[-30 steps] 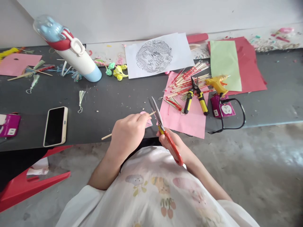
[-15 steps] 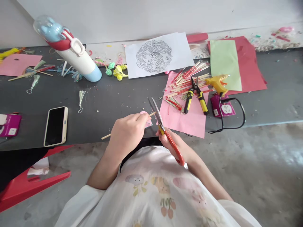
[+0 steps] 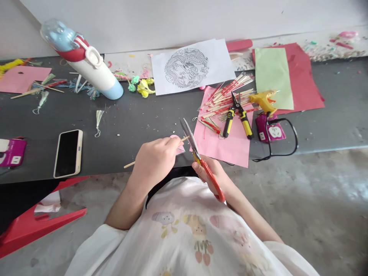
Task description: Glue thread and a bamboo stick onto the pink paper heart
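My left hand [image 3: 156,159] is closed on a thin wooden stick [image 3: 129,165], whose two ends stick out on either side of the fist. A small pink paper piece [image 3: 179,148] shows behind its fingertips. In my right hand [image 3: 211,172] are scissors [image 3: 211,177] with red handles; their narrowly parted blades point up and left, and the stick's right end lies at them. Just beyond, a pink sheet [image 3: 230,150] bears several red-and-wood sticks [image 3: 227,101] and black-and-yellow pliers [image 3: 238,109] with parted handles.
A bottle [image 3: 86,61] stands at the back left, with a phone [image 3: 68,154] and a tassel [image 3: 98,122] nearer. Behind are a dragon drawing [image 3: 191,69] and green paper [image 3: 273,76]. A yellow glue gun [image 3: 264,100] rests by a purple box [image 3: 270,128] with a black cable.
My right hand and the scissor handles have shifted very slightly. My left hand and the stick are almost unmoved.
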The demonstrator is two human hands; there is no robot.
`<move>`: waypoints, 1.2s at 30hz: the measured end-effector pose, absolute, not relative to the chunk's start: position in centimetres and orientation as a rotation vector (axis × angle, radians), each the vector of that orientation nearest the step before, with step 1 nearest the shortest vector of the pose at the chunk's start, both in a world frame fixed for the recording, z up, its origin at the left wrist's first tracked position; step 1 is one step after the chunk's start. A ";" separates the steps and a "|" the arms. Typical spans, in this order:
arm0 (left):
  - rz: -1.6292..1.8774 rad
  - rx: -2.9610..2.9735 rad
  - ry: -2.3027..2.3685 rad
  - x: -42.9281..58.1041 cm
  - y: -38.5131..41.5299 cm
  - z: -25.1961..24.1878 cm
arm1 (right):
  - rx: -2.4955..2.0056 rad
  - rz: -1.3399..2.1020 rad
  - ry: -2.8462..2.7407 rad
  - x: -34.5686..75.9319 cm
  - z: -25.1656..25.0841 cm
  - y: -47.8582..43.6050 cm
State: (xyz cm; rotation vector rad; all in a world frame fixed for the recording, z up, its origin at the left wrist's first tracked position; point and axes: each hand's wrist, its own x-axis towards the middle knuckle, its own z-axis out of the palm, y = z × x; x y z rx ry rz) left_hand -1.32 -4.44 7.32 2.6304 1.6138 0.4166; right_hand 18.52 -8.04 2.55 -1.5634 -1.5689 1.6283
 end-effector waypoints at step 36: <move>0.296 2.464 1.584 -1.4 -3.7 7.8 | -1.535 1.572 -1.648 18.4 2.6 -7.8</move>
